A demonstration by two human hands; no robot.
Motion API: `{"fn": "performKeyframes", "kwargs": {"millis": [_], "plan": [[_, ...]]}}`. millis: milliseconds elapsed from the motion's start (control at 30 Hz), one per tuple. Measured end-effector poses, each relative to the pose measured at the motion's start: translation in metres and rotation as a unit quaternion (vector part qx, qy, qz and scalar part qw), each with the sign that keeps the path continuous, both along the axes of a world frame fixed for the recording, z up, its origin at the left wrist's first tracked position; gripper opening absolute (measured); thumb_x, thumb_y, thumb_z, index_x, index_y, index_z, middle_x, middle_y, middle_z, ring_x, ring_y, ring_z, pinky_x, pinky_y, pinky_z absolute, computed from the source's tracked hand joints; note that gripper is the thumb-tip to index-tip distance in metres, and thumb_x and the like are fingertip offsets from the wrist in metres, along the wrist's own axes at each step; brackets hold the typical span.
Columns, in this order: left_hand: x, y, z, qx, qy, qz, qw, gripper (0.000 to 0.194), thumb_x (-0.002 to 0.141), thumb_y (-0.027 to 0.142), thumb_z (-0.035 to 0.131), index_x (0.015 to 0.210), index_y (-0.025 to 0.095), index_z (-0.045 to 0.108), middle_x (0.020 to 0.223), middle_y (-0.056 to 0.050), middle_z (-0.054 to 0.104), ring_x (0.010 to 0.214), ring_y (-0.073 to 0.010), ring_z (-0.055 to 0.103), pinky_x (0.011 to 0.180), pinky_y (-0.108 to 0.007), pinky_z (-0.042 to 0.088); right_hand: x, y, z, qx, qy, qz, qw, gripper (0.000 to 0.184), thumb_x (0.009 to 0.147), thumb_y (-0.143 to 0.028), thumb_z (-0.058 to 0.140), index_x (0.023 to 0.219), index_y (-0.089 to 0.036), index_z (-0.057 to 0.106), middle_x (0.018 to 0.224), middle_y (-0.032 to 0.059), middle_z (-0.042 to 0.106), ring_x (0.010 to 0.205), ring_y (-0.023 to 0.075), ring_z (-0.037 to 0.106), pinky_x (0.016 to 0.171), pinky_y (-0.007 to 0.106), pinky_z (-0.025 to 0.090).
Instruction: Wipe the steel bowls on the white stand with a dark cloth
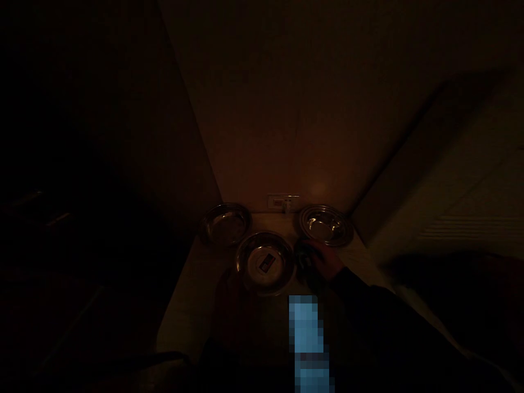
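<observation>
The scene is very dark. A shiny round metal dish with a dark label in its middle lies on a pale tabletop. By its left rim is my left hand, deep in shadow. Whether those fingers grip the rim I cannot tell. To the right of the dish, my right hand is closed around a small dark object, close to the rim. Its kind is too dim to make out. Two more metal dishes stand behind, one at the left and one at the right.
Against the back wall is a socket plate with a plug in it. A bright blue pixelated patch covers the area in front of me. A slanting panel rises on the right. The left side is nearly black.
</observation>
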State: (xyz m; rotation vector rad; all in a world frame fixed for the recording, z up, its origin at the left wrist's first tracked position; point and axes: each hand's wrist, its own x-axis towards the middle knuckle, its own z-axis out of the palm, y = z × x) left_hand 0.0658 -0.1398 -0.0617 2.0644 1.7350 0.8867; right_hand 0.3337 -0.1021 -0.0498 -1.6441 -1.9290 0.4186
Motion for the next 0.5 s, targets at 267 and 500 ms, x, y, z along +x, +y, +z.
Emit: {"fn": "performKeyframes", "kwargs": {"millis": [267, 500], "plan": [[0.001, 0.015, -0.001, 0.072, 0.197, -0.249, 0.946, 0.027, 0.081, 0.020, 0.048, 0.104, 0.024, 0.062, 0.102, -0.007, 0.066, 0.098, -0.0237, 0.057, 0.102, -0.058, 0.018, 0.019, -0.035, 0.010, -0.025, -0.029, 0.045, 0.998, 0.024, 0.072, -0.022, 0.052, 0.088, -0.017, 0.070, 0.114, 0.0138, 0.052, 0.105, 0.0298, 0.050, 0.093, 0.048, 0.039], [0.006, 0.023, 0.029, 0.013, 0.058, -0.249, 0.967, 0.027, 0.081, 0.023, 0.047, 0.102, 0.023, 0.065, 0.101, -0.006, 0.067, 0.094, -0.0203, 0.060, 0.093, -0.040, 0.042, 0.024, -0.044, 0.007, 0.059, 0.066, 0.048, 0.995, 0.047, 0.075, -0.018, 0.049, 0.122, -0.017, 0.044, 0.111, 0.0123, 0.057, 0.100, 0.0237, 0.055, 0.084, 0.042, 0.046]]}}
